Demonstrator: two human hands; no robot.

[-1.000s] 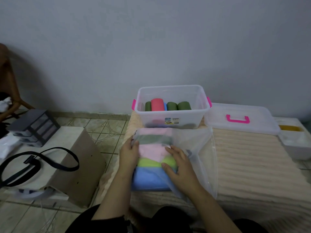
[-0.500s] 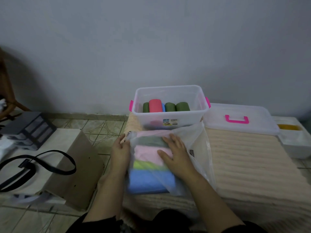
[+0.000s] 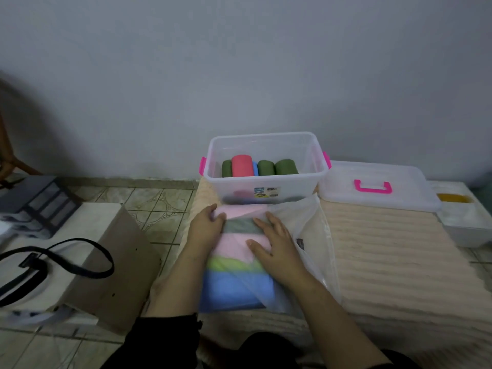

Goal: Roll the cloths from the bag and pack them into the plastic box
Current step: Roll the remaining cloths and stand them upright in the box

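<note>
A clear plastic bag (image 3: 306,225) lies on the beige ribbed mat, holding a stack of folded cloths (image 3: 234,286) in pink, grey-green, pink, lime and blue. My left hand (image 3: 205,227) pinches the far corner of the top pink cloth (image 3: 245,211) at the bag's mouth. My right hand (image 3: 277,243) lies flat on the stack, fingers spread, pressing it down. Just behind stands the clear plastic box (image 3: 266,145) with pink latches, holding several rolled cloths (image 3: 262,167), green, red and blue.
The box's clear lid (image 3: 399,194) with a pink handle lies to the right, with a white tray (image 3: 471,225) beyond it. Left of the mat are a brown cardboard box (image 3: 119,265), a black strap (image 3: 66,262) and a dark drawer unit (image 3: 40,201) on the tiled floor.
My left hand has moved up from the stack's side to the far corner and taken hold of the top pink cloth. My right hand has stayed on the stack, shifting slightly.
</note>
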